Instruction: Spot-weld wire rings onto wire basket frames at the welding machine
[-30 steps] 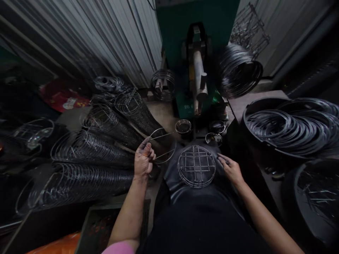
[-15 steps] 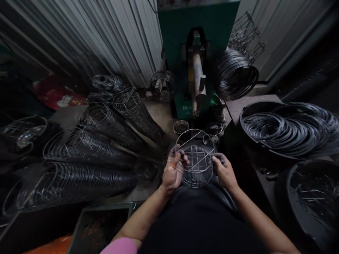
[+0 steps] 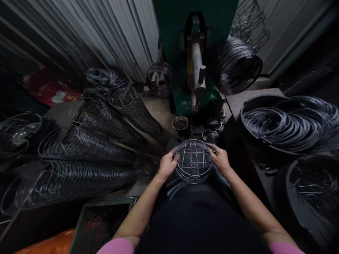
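Observation:
A small stack of round wire grids (image 3: 193, 161) rests on my lap, each a ring with crossing wires. My left hand (image 3: 166, 165) grips the stack's left rim. At the right rim, my right hand (image 3: 219, 158) holds the other side. Both hands press the rings together so their edges line up. Beyond my knees stands a green machine (image 3: 194, 56) with an upright metal cylinder.
Long rows of stacked wire rings (image 3: 87, 148) lie on the floor at left. Black tubs of wire hoops (image 3: 288, 123) sit at right, a tub of short rods (image 3: 314, 197) below them. Three small tins (image 3: 180, 123) stand by the machine. A dark crate (image 3: 103, 222) is at lower left.
My left hand brought a wire ring from the left piles over to my lap and set it on the grid stack. Both hands now clasp the stack's rim.

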A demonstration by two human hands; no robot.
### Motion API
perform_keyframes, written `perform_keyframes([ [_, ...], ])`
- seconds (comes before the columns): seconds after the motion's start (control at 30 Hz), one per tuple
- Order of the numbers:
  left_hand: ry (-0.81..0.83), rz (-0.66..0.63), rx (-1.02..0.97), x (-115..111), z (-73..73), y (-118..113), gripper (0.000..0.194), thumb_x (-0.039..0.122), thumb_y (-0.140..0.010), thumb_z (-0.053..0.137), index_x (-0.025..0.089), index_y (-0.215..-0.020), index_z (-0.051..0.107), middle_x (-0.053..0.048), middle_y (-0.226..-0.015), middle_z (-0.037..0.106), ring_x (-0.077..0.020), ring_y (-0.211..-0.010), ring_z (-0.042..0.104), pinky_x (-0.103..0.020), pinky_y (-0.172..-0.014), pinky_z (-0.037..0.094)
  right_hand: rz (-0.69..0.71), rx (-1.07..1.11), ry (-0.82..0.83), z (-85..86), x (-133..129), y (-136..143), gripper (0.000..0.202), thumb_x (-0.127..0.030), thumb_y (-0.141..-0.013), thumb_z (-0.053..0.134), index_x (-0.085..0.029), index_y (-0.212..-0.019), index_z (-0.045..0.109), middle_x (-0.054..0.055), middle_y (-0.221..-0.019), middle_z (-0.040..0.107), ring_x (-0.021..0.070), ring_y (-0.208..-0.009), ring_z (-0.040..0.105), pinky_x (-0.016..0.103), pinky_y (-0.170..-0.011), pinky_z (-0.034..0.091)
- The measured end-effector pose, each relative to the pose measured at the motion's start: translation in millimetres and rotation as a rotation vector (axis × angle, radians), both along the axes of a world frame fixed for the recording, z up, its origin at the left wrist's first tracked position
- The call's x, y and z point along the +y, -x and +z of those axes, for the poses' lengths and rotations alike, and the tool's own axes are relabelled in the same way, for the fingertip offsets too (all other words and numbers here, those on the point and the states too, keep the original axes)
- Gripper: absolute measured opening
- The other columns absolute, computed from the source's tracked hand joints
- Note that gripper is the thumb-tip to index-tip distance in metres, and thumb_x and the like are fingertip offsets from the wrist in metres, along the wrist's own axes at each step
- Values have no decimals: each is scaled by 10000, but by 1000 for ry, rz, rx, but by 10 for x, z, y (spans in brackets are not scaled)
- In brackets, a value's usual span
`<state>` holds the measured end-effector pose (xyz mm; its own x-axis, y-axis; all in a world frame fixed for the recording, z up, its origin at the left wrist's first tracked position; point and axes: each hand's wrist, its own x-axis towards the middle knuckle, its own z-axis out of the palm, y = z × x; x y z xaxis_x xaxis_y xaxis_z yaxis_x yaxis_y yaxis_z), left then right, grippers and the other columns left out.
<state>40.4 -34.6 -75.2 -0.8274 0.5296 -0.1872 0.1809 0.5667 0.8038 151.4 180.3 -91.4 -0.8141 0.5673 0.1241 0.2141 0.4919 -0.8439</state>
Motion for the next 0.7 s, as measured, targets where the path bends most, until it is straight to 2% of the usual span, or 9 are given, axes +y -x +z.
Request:
perform_keyframes([
  [0.27,32,8,69,-38,-74,-149,424,255,-815,498,139,-1221,537,-88,-1174,617,-213,-1086,573,-339,-968,431,108,-41,74,-70,105,32,325,-389,-812,506,-199,-1003,688,60,-1002,688,241,-935,642,350,-847,498],
  [0.43,103,-81,119,-77,-77,-159,463,334,-879,400,119,-1283,473,-117,-1164,607,-210,-1095,559,-328,-957,425,168,-103,222,-63,149,-101,433,-417,-745,616,-174,-1101,650,67,-1058,667,260,-991,619,380,-903,478],
  [0.53,224,-219,139,-121,-9,-177,643,501,-858,414,123,-1372,336,-131,-1151,597,-241,-1095,547,-356,-927,427,161,-109,317,-87,140,-182,477,-410,-734,633,-163,-1143,624,62,-1099,649,256,-1047,590,384,-948,447],
  [0.63,369,-313,162,-148,78,-205,969,676,-691,539,141,-1422,196,-140,-1139,589,-291,-1067,546,-395,-886,429,133,-100,334,-137,94,-223,489,-417,-752,613,-170,-1174,601,57,-1147,622,248,-1100,556,385,-990,408],
  [0.7,408,-321,162,-146,113,-217,1077,713,-616,581,142,-1428,163,-138,-1117,592,-296,-1043,554,-391,-876,427,117,-88,313,-173,56,-230,487,-425,-773,583,-170,-1188,591,58,-1163,612,245,-1112,547,382,-998,398],
])
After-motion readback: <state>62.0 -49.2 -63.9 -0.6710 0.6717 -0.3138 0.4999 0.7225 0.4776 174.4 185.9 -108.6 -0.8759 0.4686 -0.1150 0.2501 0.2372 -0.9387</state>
